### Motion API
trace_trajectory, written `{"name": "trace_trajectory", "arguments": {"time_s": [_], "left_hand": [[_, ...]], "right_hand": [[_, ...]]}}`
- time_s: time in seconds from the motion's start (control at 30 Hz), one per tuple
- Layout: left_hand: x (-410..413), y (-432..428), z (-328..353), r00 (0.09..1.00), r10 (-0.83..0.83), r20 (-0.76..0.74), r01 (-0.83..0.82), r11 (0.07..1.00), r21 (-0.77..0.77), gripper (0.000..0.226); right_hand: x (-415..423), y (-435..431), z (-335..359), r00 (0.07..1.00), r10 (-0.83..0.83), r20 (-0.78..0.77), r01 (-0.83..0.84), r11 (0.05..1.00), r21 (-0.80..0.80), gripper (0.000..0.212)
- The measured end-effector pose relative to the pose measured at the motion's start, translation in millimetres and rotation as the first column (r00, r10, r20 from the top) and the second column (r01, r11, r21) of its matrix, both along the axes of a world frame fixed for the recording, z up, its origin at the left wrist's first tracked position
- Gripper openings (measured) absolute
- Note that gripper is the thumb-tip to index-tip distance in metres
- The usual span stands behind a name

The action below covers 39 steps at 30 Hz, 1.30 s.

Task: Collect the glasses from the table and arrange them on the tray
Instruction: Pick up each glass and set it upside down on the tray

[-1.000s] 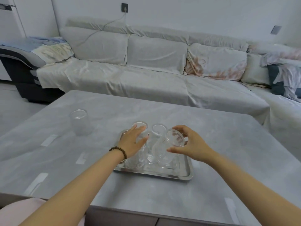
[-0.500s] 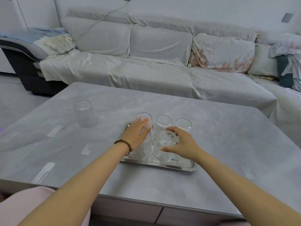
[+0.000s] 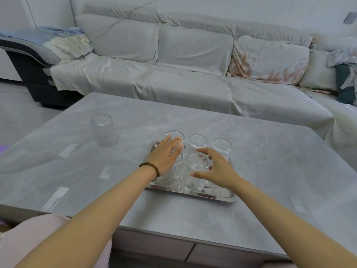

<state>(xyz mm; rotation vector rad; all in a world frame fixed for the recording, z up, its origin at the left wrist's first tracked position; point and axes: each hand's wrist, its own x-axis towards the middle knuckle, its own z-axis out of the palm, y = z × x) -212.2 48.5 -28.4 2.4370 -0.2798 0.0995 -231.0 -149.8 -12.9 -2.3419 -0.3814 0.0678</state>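
A steel tray [image 3: 213, 196] lies on the grey table [image 3: 270, 171] and holds several clear ribbed glasses in two rows. The back row has three glasses [image 3: 199, 142]. In the front row, my left hand [image 3: 165, 156] lies flat, fingers stretched, over the left glass [image 3: 170, 178]. My right hand [image 3: 217, 168] curves loosely around the right side of the second front glass [image 3: 196, 169], thumb and fingers spread. One more glass [image 3: 103, 130] stands alone on the table, left of the tray.
A long sofa [image 3: 193, 84] draped in grey cloth runs behind the table. Pale tape strips [image 3: 55, 198] mark the tabletop at the left. The table's near edge with drawers [image 3: 173, 246] is just below my arms.
My right hand brought a tilted glass down and stood it upright in the tray's front row, then loosened its fingers. My left hand stayed on the front left glass.
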Motion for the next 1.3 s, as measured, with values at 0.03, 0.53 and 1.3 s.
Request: {"name": "trace_trajectory", "arguments": {"time_s": [0.03,0.53,1.3], "left_hand": [[0,0,0,1.0,-0.006,0.0,0.006,1.0,-0.017,0.056],[5,124,25,0.918,0.309,0.25,-0.241,0.933,-0.266,0.055],[56,262,-51,0.928,0.318,-0.192,-0.371,0.768,-0.522,0.079]], "right_hand": [[0,0,0,1.0,0.007,-0.004,-0.007,1.0,-0.002,0.082],[29,67,55,0.994,0.093,0.053,-0.103,0.963,0.249,0.069],[128,290,-15,0.883,0.303,-0.359,-0.174,0.921,0.349,0.068]]}}
